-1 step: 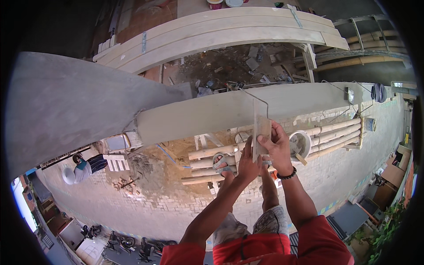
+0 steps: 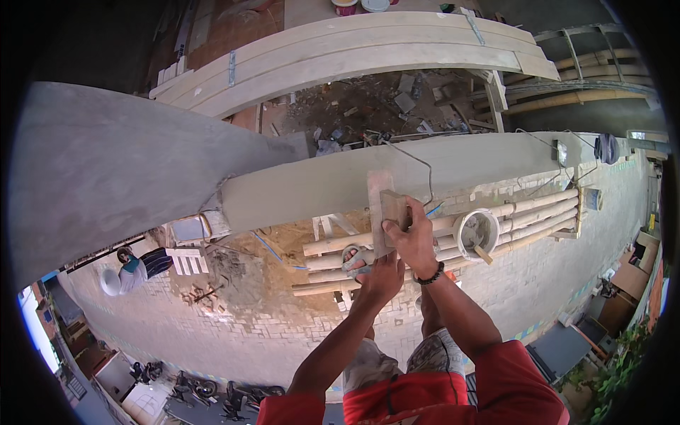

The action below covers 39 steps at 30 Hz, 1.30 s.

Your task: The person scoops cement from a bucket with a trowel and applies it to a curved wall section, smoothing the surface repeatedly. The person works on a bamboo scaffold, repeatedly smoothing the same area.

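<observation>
Just nearside of the grey ledge (image 2: 304, 185), your left hand (image 2: 384, 278) is closed on the long board (image 2: 379, 185); your right hand (image 2: 418, 244) pinches the small board (image 2: 394, 207) over it. Bucket (image 2: 460, 241) right, paving (image 2: 276, 336) below.

We have the bucket (image 2: 460, 239) on the poles (image 2: 524, 205), right of the boards (image 2: 377, 212); planks (image 2: 347, 51) lie behind the beam (image 2: 319, 182).

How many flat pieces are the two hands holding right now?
2: a longer piece above the left hand, which grips its lower end, and a shorter piece overlapping it, in the right hand. Fingers partly cover both.
</observation>
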Tool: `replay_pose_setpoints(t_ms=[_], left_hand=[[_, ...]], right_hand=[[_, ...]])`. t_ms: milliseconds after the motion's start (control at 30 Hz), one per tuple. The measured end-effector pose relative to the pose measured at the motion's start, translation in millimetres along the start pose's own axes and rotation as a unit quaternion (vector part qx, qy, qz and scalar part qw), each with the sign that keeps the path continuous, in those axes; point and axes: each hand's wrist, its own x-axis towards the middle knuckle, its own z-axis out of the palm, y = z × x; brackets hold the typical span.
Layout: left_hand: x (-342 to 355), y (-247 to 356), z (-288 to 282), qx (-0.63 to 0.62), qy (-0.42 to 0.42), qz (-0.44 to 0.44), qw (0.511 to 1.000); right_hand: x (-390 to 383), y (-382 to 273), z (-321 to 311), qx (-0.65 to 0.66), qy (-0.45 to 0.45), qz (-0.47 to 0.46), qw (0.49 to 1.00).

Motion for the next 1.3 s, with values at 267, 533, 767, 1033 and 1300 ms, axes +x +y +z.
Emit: replay_pose_setpoints(t_ms=[267,533,767,1033,1300], left_hand=[[-183.2,-146.8,-52.3,0.059,0.004,-0.237,0.97],[-316.0,-197.3,-52.1,0.039,-0.039,-0.417,0.907],[-275.5,-189.8,-34.4,-0.049,0.014,-0.352,0.934],[-246.5,-157.5,-55.5,-0.169,0.074,-0.349,0.919],[-327.0,-194.1,-14.6,-0.087,0.047,-0.417,0.904]], right_hand=[[50.7,60.2,62.7,-0.249,0.196,-0.1,0.943],[75.9,79.4,75.3,-0.268,0.264,-0.069,0.924],[46.9,44.4,175.6,-0.262,-0.012,-0.128,0.957],[65.1,51.9,80.6,-0.272,0.146,-0.165,0.937],[99.8,54.8,105.4,-0.327,0.148,-0.119,0.926]])
